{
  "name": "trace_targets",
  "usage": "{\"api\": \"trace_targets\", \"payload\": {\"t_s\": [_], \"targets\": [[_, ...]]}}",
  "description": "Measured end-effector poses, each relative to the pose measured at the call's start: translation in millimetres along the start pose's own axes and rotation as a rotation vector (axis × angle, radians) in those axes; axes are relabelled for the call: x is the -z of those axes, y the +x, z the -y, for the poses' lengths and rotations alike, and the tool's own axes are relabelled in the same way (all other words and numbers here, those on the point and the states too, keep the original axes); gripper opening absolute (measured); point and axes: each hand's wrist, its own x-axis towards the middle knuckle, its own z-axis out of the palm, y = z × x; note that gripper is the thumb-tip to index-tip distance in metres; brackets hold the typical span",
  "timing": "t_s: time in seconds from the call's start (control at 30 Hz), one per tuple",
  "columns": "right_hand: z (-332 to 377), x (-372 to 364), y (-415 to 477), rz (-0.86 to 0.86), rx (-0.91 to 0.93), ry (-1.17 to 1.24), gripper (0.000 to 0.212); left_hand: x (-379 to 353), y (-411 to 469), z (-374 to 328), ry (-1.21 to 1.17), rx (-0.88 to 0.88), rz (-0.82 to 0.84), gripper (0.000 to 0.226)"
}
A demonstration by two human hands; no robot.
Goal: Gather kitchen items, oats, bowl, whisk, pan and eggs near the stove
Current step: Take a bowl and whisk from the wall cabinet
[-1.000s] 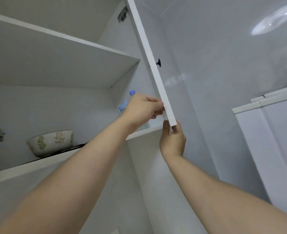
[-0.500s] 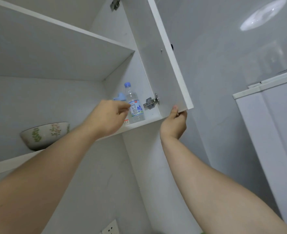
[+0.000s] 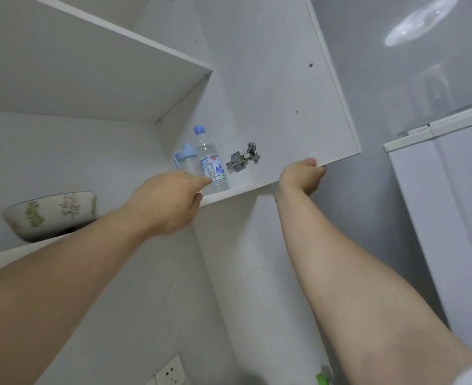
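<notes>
**Bowl (image 3: 48, 215) coming into sight as door (image 3: 284, 93) is swinging wide**

Door is standing far wider than a second ago, baring the shelf (image 3: 229, 193). Right hand (image 3: 301, 176) is gripping its lower edge. Left hand (image 3: 168, 201), now off the door, is reaching loose-fingered and empty toward the bottle (image 3: 211, 162). Sitting on the shelf: one bowl at left, one bottle, one blue-lidded cup (image 3: 183, 158).

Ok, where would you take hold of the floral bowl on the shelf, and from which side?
Probably by the near rim, reaching in from the cabinet's open front: the bowl sits upright, flared wall facing out, with room above the rim for fingers. The left hand is nearer; the right hand grips the door edge.
</notes>
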Motion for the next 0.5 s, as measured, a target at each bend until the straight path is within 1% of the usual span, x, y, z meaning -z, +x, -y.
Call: {"api": "trace_targets", "payload": {"t_s": [0.07,0.2,0.37,0.5], "targets": [[2.4,-3.8,2.5,0.036,-0.040,-0.034,0.038,0.4,1.5,-0.8,0.033,-0.032,0.001,0.042],[1.7,-12.2,10.4,0.136,-0.108,-0.089,0.040,2.4,4.0,-0.1,0.110,-0.031,0.050,0.038],[-1.8,-12.3,13.2,0.109,-0.166,0.103,0.043,8.3,-0.4,1.6,0.124,0.002,0.058,0.037],[-4.3,-9.4,9.6,0.096,-0.208,0.161,0.047,9.4,-9.0,10.9,0.157,0.031,0.070,0.038]]}}
